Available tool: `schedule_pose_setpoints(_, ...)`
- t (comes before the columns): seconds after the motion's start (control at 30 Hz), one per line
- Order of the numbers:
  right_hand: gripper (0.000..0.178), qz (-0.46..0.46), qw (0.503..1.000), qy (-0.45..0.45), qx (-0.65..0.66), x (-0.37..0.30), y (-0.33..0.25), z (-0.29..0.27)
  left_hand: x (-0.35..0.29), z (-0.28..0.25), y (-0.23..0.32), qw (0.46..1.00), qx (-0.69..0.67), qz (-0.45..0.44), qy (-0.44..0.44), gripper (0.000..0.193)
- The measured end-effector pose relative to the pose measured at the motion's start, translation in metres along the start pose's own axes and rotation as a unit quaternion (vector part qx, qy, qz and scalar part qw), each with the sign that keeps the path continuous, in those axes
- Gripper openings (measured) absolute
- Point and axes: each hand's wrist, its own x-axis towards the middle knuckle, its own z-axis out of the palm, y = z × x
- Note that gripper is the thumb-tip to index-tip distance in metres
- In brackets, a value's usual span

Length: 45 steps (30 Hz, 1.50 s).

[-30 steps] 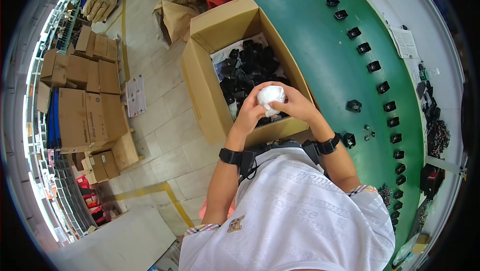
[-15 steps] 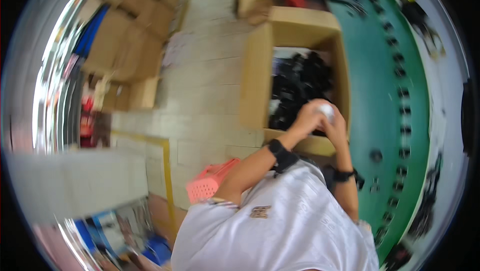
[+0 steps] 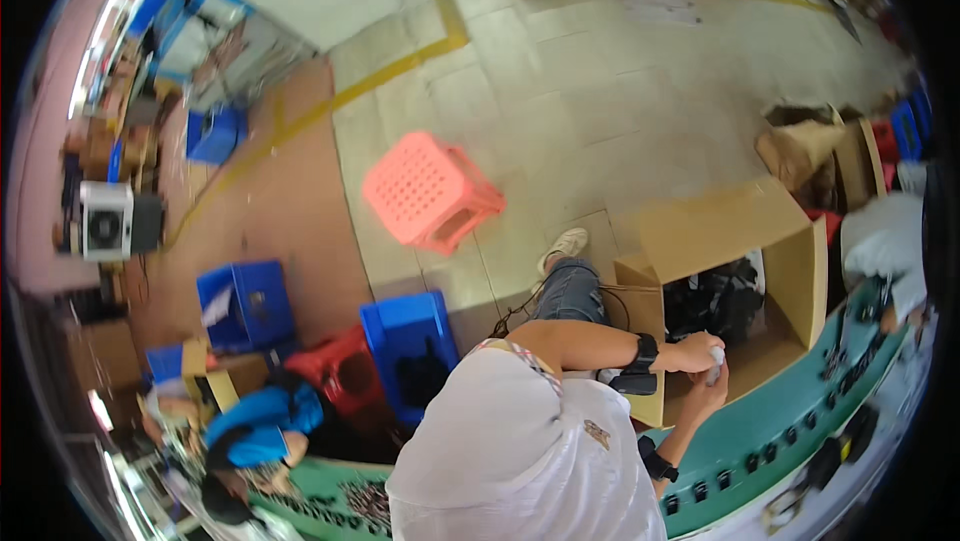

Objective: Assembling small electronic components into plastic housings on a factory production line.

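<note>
My left hand [image 3: 690, 352] and my right hand [image 3: 708, 395] meet over the near side of an open cardboard box [image 3: 720, 226]. Between them is a small white object [image 3: 715, 365], too small and blurred to name. The fingers of both hands are closed around it. Inside the box lies a heap of black parts [image 3: 712, 299], their exact kind unclear. Black bands are strapped on both wrists. Beside the box runs a green work surface [image 3: 745, 441] with a row of small black pieces [image 3: 752, 462] along it.
A pink stool [image 3: 425, 191] stands on the tiled floor. Blue bins [image 3: 408, 316] and a red stool-like object [image 3: 340, 366] are at the left. A co-worker in a blue shirt [image 3: 262, 429] sits at lower left. A further carton [image 3: 858, 161] stands beyond the box.
The view has swung to the left, bringing the pink stool, blue bins and co-worker into sight. My hands stay together around the white object, over the box.
</note>
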Motion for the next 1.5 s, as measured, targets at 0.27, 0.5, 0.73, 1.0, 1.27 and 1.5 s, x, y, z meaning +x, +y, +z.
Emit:
schedule_pose_setpoints(0.27, 0.021, -0.005, 0.995, -0.065, 0.075, 0.069, -0.012, 0.016, 0.033, -0.033, 0.041, 0.986, -0.159, -0.053, 0.024, 0.027)
schedule_pose_setpoints(0.5, 0.048, -0.043, 0.942, -0.271, 0.194, 0.110, -0.051, 0.056, -0.005, -0.125, 0.066, 0.959, -0.266, -0.013, 0.102, 0.017)
schedule_pose_setpoints(0.73, 0.061, -0.010, 0.805, -0.499, 0.320, 0.084, -0.116, 0.094, -0.052, -0.159, 0.046, 0.911, -0.295, 0.097, 0.272, 0.013)
schedule_pose_setpoints(1.0, 0.072, -0.029, 0.652, -0.626, 0.427, 0.032, -0.149, 0.093, -0.065, -0.164, -0.001, 0.845, -0.318, 0.094, 0.419, 0.018)
schedule_pose_setpoints(1.27, 0.056, -0.071, 0.710, -0.578, 0.397, 0.032, -0.150, 0.100, -0.101, -0.170, 0.004, 0.869, -0.322, 0.226, 0.300, 0.023)
schedule_pose_setpoints(1.5, 0.044, -0.118, 0.795, -0.519, 0.291, -0.037, -0.243, 0.135, -0.165, -0.231, 0.016, 0.854, -0.283, 0.187, 0.395, 0.024)
